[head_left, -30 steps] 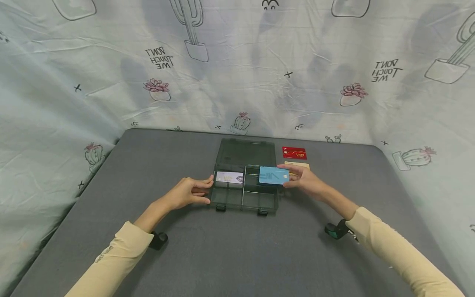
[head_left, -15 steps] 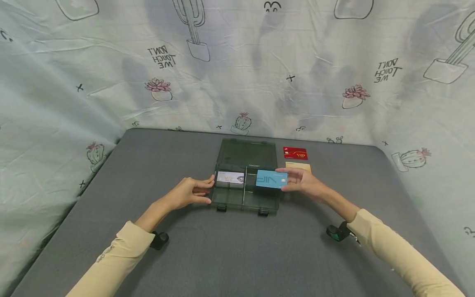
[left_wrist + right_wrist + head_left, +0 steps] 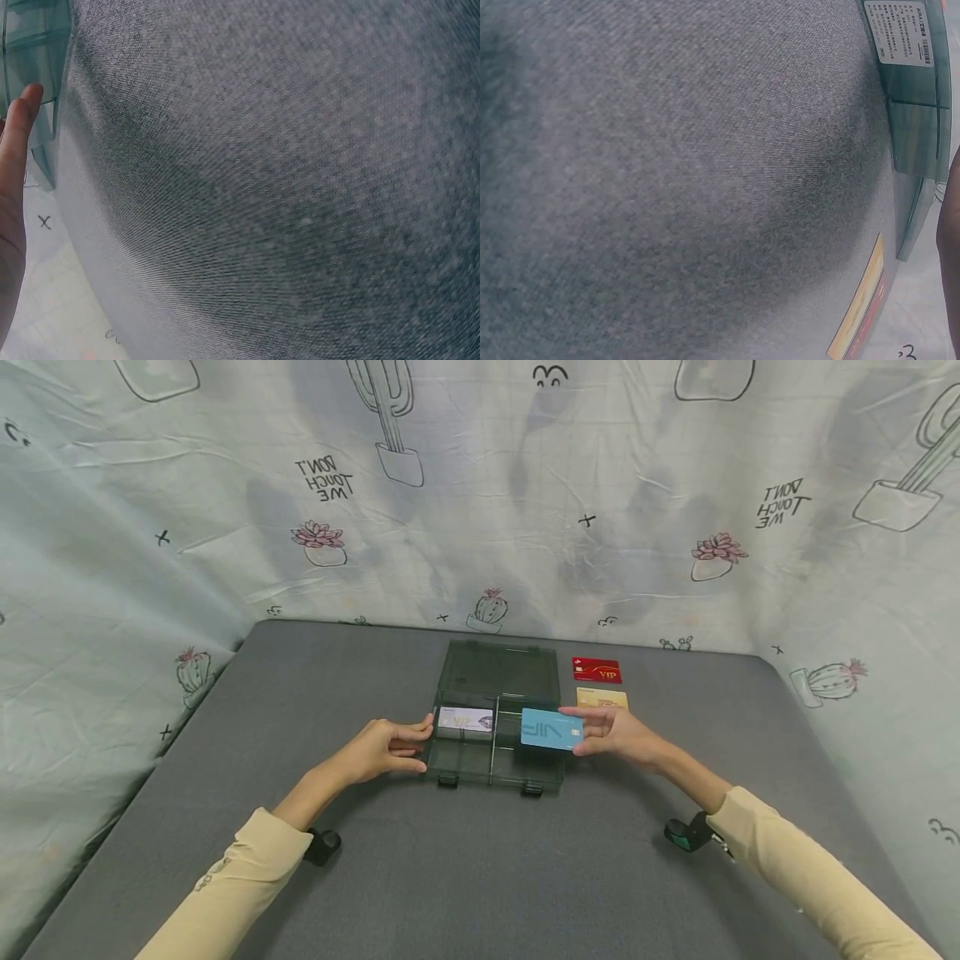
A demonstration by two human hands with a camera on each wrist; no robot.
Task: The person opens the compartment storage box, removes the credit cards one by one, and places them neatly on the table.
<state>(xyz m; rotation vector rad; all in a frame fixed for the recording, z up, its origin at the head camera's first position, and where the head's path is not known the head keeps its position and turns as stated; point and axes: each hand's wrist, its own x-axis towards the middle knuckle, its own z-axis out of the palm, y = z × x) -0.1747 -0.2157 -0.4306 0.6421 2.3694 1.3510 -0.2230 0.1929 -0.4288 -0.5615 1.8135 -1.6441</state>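
My right fingers pinch the blue card over the open box, nearer the counter's far edge; my left fingers, unclenched, touch the box. Probably I'm placing; next calls for careful lowering.

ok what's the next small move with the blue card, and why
I'd probably lower the blue card into the right half of the box: the right hand holds it above there, the lid is open, and a whitish card lies inside, at the back left. The left hand is at the box's left edge.
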